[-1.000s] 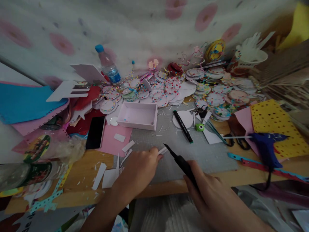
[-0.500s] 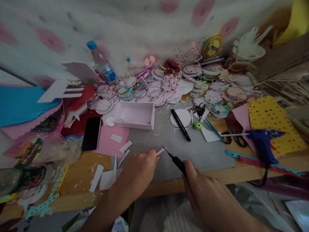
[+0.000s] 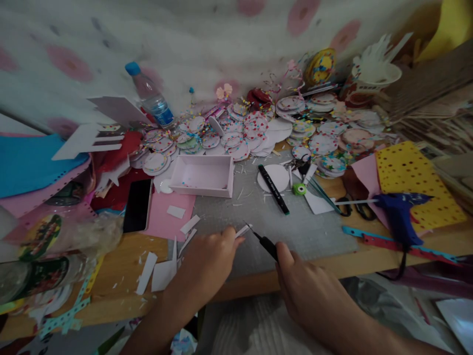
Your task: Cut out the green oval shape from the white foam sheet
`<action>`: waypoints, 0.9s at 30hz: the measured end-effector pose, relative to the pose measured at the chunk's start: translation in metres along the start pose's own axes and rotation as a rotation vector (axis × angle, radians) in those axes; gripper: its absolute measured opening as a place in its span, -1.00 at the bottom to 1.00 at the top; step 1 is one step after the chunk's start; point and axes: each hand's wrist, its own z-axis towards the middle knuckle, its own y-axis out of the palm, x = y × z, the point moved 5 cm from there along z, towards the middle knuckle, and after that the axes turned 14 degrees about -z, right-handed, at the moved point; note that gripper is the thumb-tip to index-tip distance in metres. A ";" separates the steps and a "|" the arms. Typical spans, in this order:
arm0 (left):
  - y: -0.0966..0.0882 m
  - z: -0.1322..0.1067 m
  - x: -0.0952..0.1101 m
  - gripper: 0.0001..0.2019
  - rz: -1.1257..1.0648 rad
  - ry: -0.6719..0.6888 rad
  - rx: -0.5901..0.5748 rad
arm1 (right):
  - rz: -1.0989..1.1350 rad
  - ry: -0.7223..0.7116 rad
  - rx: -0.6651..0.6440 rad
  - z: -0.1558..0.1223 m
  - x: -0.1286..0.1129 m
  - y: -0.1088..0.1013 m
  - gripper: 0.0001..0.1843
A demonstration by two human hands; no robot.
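- Pinning a small white strip point(image 3: 244, 230) to the grey mat point(image 3: 295, 231) with its fingertips, the left hand point(image 3: 210, 259) sits just beside the blade tip of the craft knife point(image 3: 263, 240); a slip of the blade toward that hand could nick a finger.
- Closed round the knife's black handle, the right hand point(image 3: 306, 296) holds it low and slanted, the tip touching or nearly touching the strip's end; I cannot tell which. Too much push could tear so thin a piece or make it skid out from under the fingers.
- Lying near the mat's front edge, the strip is close to bare wood, so a stroke that runs long might score the table point(image 3: 121, 261).
- Loose white offcuts point(image 3: 162, 273) lie just left of the left hand, and a brush of the wrist could scatter them or mix them with the piece being worked.
- Farther back, the black marker point(image 3: 273, 182) and pink box point(image 3: 202, 176) stand well apart from the blade and look safe.
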 end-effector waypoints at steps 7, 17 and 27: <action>0.000 0.002 -0.001 -0.71 0.013 0.005 -0.001 | 0.000 -0.001 -0.002 0.004 0.001 0.004 -0.68; 0.000 0.001 0.002 -0.70 0.043 -0.007 -0.014 | -0.011 0.023 -0.019 0.009 -0.001 0.012 -0.73; -0.019 -0.018 0.023 -0.63 -0.050 0.200 0.359 | 0.001 0.036 0.051 0.002 0.000 0.013 -0.66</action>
